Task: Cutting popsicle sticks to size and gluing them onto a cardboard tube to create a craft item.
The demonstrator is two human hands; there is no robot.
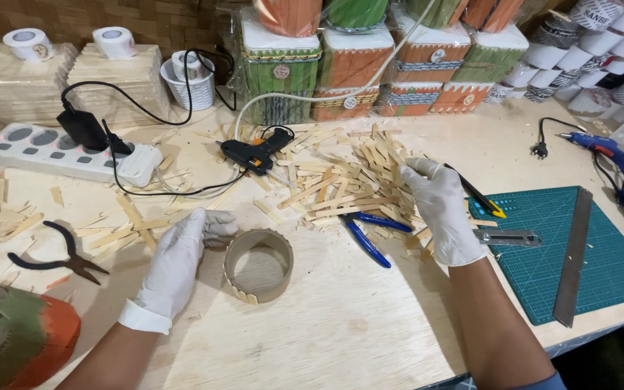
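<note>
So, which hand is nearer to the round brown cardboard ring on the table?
Left. The left hand in a white glove touches the side of the round brown cardboard ring. The right hand is apart from it, reaching into the pile of wooden sticks.

head view | from above, facing down-forward | close over worktable (341, 325)

White thin gloves on left hand (178, 269) and right hand (440, 209) — rolled cuffs, bare forearms, blue sleeve edge at right elbow
</note>
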